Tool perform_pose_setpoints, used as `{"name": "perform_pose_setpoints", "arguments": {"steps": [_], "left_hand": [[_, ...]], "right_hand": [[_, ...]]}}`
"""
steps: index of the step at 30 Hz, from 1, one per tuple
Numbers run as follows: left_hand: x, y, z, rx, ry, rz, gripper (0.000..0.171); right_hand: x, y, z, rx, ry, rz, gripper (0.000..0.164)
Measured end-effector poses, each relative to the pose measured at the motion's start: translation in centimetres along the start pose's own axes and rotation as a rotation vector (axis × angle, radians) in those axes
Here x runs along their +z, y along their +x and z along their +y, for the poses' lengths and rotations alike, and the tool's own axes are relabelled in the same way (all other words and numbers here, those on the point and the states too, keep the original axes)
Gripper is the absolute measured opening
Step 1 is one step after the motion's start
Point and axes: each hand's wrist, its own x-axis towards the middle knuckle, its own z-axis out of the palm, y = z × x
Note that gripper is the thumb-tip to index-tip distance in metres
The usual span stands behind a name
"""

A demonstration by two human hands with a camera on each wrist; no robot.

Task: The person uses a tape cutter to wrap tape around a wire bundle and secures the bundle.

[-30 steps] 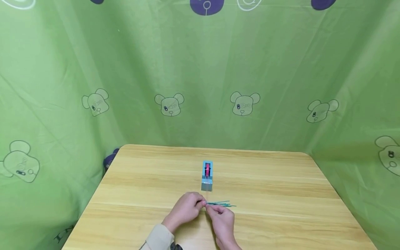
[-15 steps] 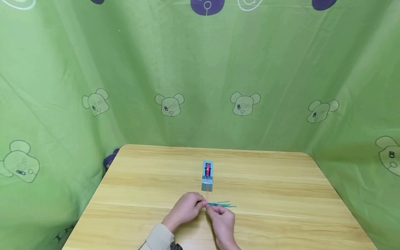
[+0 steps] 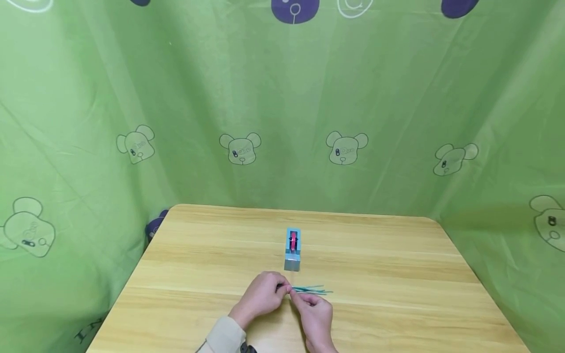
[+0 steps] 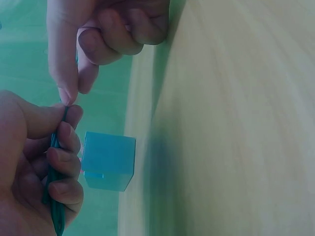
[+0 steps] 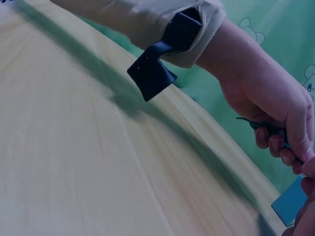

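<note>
Green cloth (image 3: 282, 88) printed with bear heads hangs behind and along the sides of a pale wooden table (image 3: 198, 245). From the left, a beige sleeve (image 3: 224, 336) comes in at the near edge of the head view; a black device (image 5: 152, 73) sits on the wrist beneath it. Next is the left hand (image 3: 260, 296), clamped on a bundle of thin green strands (image 3: 312, 290). The left wrist view shows its fingers curled around the bundle, thumb and forefinger meeting near the tip of the grip, while one end of the strands sticks out below the palm. The rest of the bundle leads rightward past the fingertips and fans out loosely just beyond the right hand. Near the middle, behind the point where both hands meet, stands a blue tape dispenser (image 3: 292, 263) with a pink roll (image 3: 293, 240) in it, apart from the fingers. Rightmost, the right hand (image 3: 315, 318) has thumb and forefinger together in a pinch on the strands, touching the left fingertips, its other fingers bent inward.
</note>
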Motion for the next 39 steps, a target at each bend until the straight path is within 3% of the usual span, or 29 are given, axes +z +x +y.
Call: {"name": "perform_pose_setpoints", "arguments": {"steps": [6, 11, 15, 21, 39], "left_hand": [[0.1, 0.0, -0.1, 0.002, 0.015, 0.002, 0.01], [-0.2, 0.0, 0.0, 0.007, 0.021, 0.007, 0.009], [-0.4, 0.0, 0.0, 0.017, 0.03, 0.01, 0.008], [-0.2, 0.0, -0.2, 0.021, 0.052, 0.003, 0.006], [-0.4, 0.0, -0.2, 0.022, 0.091, -0.025, 0.006]], "right_hand": [[-0.2, -0.1, 0.1, 0.002, -0.033, -0.045, 0.022], [-0.5, -0.7, -0.2, 0.006, -0.092, -0.21, 0.019], [-0.7, -1.0, -0.6, -0.032, -0.057, -0.301, 0.019], [-1.3, -0.6, -1.0, -0.088, -0.01, -0.367, 0.021], [-3.7, 0.8, -3.5, -0.177, -0.029, -0.528, 0.027]]}}
